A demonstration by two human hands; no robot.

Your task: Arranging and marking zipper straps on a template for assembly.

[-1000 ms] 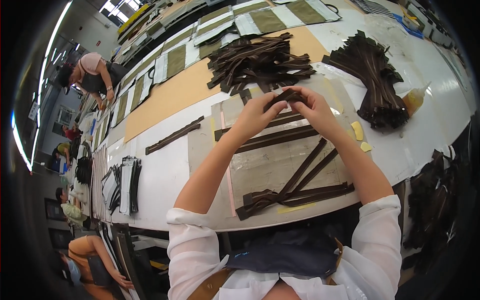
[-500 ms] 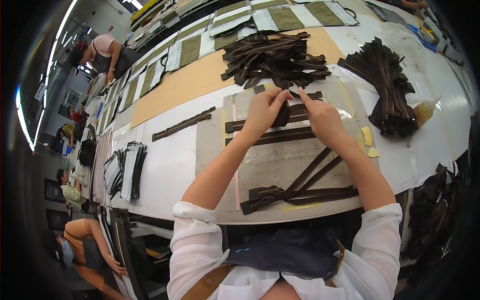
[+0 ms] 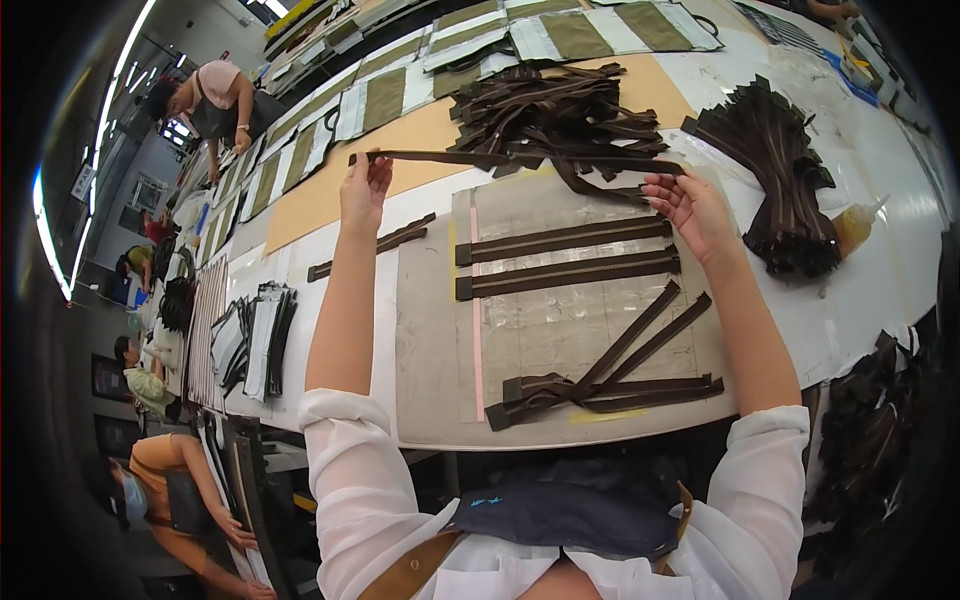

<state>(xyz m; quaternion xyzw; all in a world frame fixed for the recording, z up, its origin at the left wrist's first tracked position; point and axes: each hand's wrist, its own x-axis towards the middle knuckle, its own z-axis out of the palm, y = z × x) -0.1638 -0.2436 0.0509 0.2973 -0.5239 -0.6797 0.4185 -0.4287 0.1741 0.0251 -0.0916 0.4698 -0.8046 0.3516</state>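
Note:
Stretched between my two hands is a dark brown zipper [image 3: 440, 157], raised over the far edge of the grey board [image 3: 430, 340]. My left hand [image 3: 366, 190] pinches its left end. My right hand [image 3: 690, 205] has its fingers closed on the right end, where a second strand loops down below the first. Two zippers [image 3: 570, 240] lie flat and parallel across the board. Nearer to me, several crossed zipper strips [image 3: 600, 390] rest along its lower part. A loose pile of zippers [image 3: 560, 105] sits just beyond the held one.
A bundle of zippers [image 3: 775, 180] lies on the right by a small bottle of yellowish liquid [image 3: 852, 225]. One short zipper [image 3: 375, 245] and a stack of fabric pieces [image 3: 265, 340] are at left. Olive-and-white panels [image 3: 480, 45] line the far side. Co-workers [image 3: 215, 100] stand at left.
My hands were together over the board's far part; they have now moved wide apart, left and right, drawing the zipper out lengthwise. The two parallel zippers are now fully uncovered.

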